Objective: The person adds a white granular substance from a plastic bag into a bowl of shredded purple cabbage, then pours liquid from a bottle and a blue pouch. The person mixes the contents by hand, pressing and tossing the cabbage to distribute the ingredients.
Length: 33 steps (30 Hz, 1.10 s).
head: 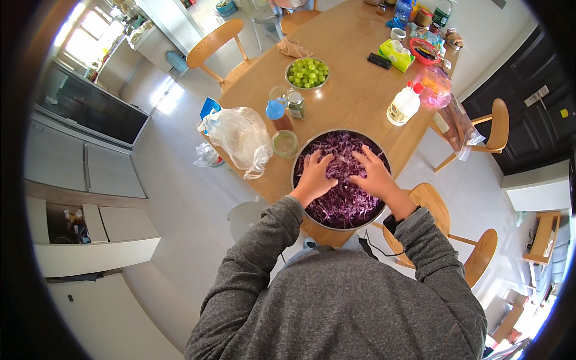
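Note:
A wide round metal bowl (293, 176) at the near end of the wooden table holds shredded purple cabbage (344, 204). My left hand (316, 176) rests on the shreds at the bowl's left side, fingers spread. On the right side my right hand (374, 174) touches the cabbage too, its fingers apart and curved. Neither hand grips anything that shows; the fingertips partly sink among the shreds. Left of the bowl stand an open glass jar (285, 144), a blue-topped bottle (277, 112) and a small lidded jar (296, 106).
A crumpled plastic bag (240, 135) lies at the table's left edge. Farther back are a bowl of green grapes (308, 73), a white jug with a red cap (403, 105), a tissue pack (396, 55) and a red basket (423, 51). Wooden chairs (427, 202) stand around the table.

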Each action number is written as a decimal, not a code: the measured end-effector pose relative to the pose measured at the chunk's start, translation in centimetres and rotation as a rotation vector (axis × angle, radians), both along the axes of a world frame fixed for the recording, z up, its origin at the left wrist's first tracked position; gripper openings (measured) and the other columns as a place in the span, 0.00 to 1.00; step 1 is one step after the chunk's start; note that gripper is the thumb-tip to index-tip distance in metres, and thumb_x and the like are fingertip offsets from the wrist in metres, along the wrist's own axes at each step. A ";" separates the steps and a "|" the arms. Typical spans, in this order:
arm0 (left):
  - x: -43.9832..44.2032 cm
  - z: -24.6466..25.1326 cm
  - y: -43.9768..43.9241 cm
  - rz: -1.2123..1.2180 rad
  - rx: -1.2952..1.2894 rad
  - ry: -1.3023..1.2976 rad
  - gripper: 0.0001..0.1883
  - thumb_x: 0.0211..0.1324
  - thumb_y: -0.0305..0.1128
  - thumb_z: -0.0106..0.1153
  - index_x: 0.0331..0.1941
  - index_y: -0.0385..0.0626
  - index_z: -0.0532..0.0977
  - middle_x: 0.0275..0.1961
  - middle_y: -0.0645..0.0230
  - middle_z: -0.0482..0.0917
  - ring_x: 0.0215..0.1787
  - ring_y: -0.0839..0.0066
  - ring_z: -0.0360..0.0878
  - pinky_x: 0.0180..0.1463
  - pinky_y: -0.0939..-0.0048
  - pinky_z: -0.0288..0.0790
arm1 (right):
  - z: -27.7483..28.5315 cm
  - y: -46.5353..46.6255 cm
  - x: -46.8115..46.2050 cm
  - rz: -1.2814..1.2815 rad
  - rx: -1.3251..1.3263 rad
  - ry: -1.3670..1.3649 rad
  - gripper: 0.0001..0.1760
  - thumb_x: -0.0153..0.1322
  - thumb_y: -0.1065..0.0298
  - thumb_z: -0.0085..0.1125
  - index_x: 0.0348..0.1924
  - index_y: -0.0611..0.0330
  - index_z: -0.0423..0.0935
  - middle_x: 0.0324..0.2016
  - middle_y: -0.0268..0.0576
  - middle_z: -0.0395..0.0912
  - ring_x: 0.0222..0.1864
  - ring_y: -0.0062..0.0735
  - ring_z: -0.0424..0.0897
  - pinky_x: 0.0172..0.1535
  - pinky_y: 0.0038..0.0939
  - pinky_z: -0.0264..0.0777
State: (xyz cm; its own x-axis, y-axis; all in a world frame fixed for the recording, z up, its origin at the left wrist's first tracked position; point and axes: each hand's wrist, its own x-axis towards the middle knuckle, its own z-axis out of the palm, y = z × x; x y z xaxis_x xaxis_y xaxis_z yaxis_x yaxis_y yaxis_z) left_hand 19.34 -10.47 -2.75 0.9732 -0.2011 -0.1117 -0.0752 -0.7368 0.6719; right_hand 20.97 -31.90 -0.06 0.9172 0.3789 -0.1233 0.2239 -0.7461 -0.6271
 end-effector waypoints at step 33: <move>-0.2 0.3 -2.7 0.044 0.009 -0.096 0.32 0.40 0.14 0.58 0.55 0.46 0.71 0.57 0.52 0.67 0.53 0.42 0.66 0.55 0.43 0.66 | -2.2 0.2 0.9 0.032 0.040 -0.049 0.28 0.61 0.76 0.60 0.55 0.44 0.78 0.58 0.46 0.71 0.55 0.57 0.74 0.60 0.45 0.70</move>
State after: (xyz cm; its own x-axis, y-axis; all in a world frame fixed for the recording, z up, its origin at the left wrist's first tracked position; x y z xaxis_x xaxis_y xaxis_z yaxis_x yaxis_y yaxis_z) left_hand 19.10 -13.15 -2.49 0.9873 -0.1578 -0.0191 -0.1067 -0.7470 0.6562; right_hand 21.89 -31.67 -2.22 0.9092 0.4116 -0.0629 0.2780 -0.7125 -0.6443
